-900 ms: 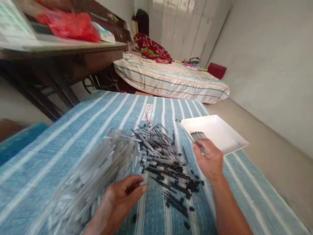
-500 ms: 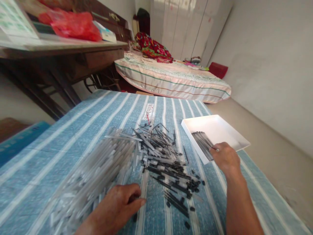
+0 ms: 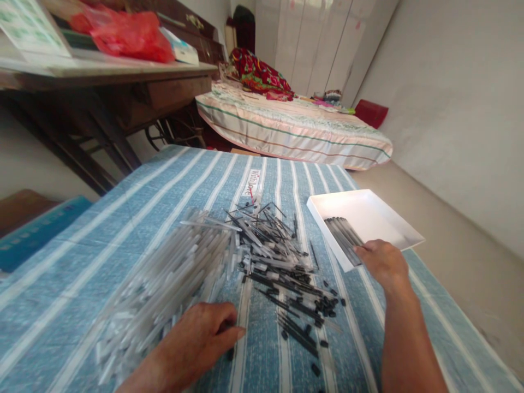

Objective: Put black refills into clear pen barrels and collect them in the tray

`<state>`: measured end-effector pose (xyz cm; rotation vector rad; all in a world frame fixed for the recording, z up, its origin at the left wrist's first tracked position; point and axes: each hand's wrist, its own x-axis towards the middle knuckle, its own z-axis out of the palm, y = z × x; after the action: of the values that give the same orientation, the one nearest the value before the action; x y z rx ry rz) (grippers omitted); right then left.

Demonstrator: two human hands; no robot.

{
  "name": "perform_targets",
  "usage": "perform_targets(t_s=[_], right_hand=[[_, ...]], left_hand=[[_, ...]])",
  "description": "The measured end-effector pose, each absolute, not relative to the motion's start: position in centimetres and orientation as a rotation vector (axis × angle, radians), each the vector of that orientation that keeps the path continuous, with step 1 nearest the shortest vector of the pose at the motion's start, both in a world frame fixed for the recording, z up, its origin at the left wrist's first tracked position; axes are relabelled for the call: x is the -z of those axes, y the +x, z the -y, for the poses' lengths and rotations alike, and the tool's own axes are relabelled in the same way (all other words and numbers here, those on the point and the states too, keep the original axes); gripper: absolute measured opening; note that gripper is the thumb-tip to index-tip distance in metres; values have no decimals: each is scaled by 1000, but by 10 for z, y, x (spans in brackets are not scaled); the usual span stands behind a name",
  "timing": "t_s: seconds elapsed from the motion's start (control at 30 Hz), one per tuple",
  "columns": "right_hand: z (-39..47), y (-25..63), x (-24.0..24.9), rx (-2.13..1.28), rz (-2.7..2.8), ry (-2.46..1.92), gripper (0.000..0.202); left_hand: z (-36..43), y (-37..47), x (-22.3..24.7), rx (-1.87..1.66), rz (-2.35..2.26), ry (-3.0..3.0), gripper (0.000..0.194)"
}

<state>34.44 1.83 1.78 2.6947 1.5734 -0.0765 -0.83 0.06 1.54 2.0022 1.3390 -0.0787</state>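
Observation:
My right hand (image 3: 385, 265) reaches into the white shallow box (image 3: 385, 218), its fingers closed at the near end of a row of grey, dark-capped pens (image 3: 341, 237). The fingers pinch a pen there, mostly hidden by the hand. My left hand (image 3: 204, 338) is curled above the cloth, thumb and forefinger bent towards each other; what they hold, if anything, is hidden. Beside it on the left lies a heap of clear pen barrels (image 3: 164, 284). To its right spreads a pile of black refills and clear pen parts (image 3: 282, 256), with small black caps (image 3: 327, 305) scattered around.
A blue and white striped cloth (image 3: 155, 218) covers the table. A "With love" label (image 3: 252, 183) shows beyond the pile. At the left stands a desk (image 3: 135, 87) bearing a red plastic bag (image 3: 126, 35). A bed (image 3: 295, 125) stands beyond, and a blue box (image 3: 45, 229) sits lower left.
The view has shifted slightly. My right hand stays at the near end of the pens; a pale shiny tip at its fingers no longer shows. My left hand keeps its curled pose.

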Motion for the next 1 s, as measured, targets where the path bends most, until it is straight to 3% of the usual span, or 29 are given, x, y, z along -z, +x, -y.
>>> perform_targets(t_s=[0.5,0.67,0.83,1.0], right_hand=[[-20,347,-7,7,-1566,2813,40],[-12,340,-10,-287,-1669,2917,40],[-6,297,-15,-521,-2290,2985,34],[0,246,-12,147,-3130,2263,19]], left_hand=[[1,-9,-20,133,-1308,2056,27],[0,-18,-23,116,-1281,2077,26],[1,-25,-22,49,-1353,2073,24],[2,-24,-25,2,-1429,2050,22]])
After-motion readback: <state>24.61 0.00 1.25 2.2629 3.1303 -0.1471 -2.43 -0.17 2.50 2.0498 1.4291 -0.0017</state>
